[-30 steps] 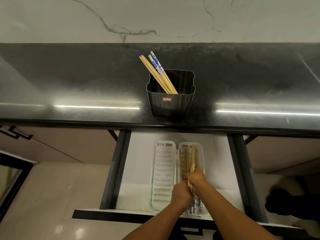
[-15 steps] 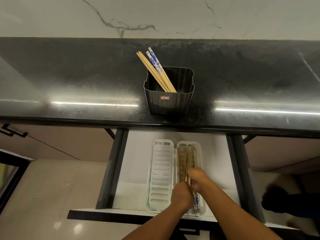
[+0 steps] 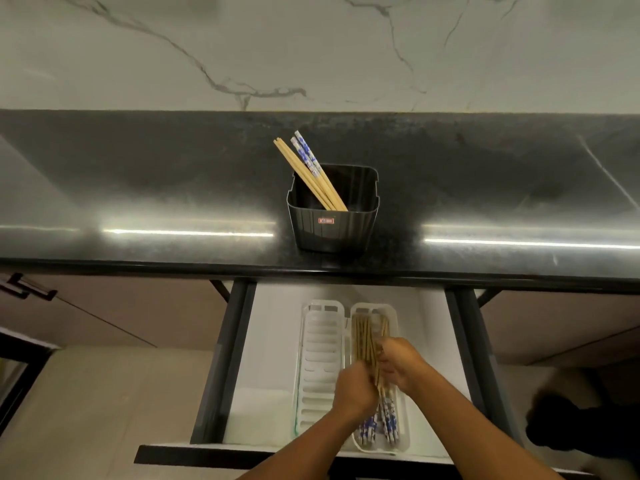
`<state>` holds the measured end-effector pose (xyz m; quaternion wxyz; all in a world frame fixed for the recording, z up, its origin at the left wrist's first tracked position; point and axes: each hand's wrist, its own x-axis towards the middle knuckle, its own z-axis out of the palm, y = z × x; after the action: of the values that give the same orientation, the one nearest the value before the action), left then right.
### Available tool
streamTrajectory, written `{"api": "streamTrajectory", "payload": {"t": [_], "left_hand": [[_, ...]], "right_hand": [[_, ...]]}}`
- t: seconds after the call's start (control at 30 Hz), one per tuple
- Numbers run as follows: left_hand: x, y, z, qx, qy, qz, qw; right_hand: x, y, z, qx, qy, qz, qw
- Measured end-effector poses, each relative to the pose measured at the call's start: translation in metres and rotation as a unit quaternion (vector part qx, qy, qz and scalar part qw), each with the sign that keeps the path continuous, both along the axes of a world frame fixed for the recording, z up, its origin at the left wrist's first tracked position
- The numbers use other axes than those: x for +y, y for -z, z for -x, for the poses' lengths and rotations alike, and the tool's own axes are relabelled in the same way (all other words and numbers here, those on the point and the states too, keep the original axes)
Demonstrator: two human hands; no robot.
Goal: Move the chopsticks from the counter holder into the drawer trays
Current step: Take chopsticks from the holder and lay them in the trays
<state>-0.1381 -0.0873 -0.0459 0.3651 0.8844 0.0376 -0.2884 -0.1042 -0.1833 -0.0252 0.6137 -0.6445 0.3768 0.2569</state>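
Observation:
A dark plastic holder [image 3: 332, 230] stands on the black counter [image 3: 138, 188] and leans several chopsticks [image 3: 308, 168] to the upper left, some plain wood and some with blue-patterned tops. Below, in the open drawer [image 3: 273, 358], two white slotted trays lie side by side. The left tray [image 3: 320, 341] holds nothing. The right tray [image 3: 403, 441] holds a bundle of chopsticks [image 3: 363, 337] with blue-patterned ends toward me. My left hand [image 3: 353, 389] and my right hand [image 3: 401, 365] both clasp that bundle over the right tray.
A marble-patterned wall [image 3: 311, 46] rises behind the counter. Closed cabinet fronts flank the drawer, with a dark handle [image 3: 27, 289] at the left. A tiled floor [image 3: 86, 410] shows below left, and a dark shape [image 3: 581, 424] lies at the lower right.
Both hands have stayed on the bundle in the right tray, and the sticks have spread flatter along it. The holder's chopsticks have not moved.

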Motion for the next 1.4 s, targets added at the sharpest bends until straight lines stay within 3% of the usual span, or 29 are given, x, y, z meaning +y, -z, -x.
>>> {"api": "streamTrajectory", "payload": {"t": [0.13,0.3,0.43,0.57,0.73,1.03,1.17,1.3,1.4], "left_hand": [[0.018,-0.027,-0.027,-0.095,-0.109,0.088,0.986],[0.049,-0.063,-0.071,-0.187,-0.21,0.158,0.947],[0.074,-0.096,-0.104,-0.255,-0.295,0.168,0.905],[0.093,-0.131,-0.13,-0.286,-0.363,0.203,0.863],[0.104,-0.166,-0.163,-0.319,-0.386,0.209,0.84],[0.105,-0.178,-0.226,-0.252,-0.295,0.156,0.908],[0.099,-0.176,-0.246,-0.236,-0.267,0.189,0.915],[0.095,-0.173,-0.257,-0.222,-0.282,0.236,0.903],[0.094,-0.169,-0.261,-0.226,-0.296,0.246,0.895]], "right_hand": [[0.003,-0.021,-0.012,-0.08,-0.057,0.097,0.99],[0.013,-0.075,-0.033,-0.259,-0.118,0.229,0.931],[0.034,-0.135,-0.053,-0.389,-0.117,0.273,0.872],[0.046,-0.178,-0.085,-0.44,-0.127,0.281,0.843],[0.051,-0.196,-0.138,-0.451,-0.167,0.315,0.818],[0.062,-0.171,-0.196,-0.319,-0.283,0.357,0.831],[0.066,-0.159,-0.207,-0.287,-0.305,0.358,0.834],[0.069,-0.15,-0.211,-0.303,-0.318,0.381,0.814],[0.073,-0.147,-0.207,-0.341,-0.297,0.44,0.776]]}}
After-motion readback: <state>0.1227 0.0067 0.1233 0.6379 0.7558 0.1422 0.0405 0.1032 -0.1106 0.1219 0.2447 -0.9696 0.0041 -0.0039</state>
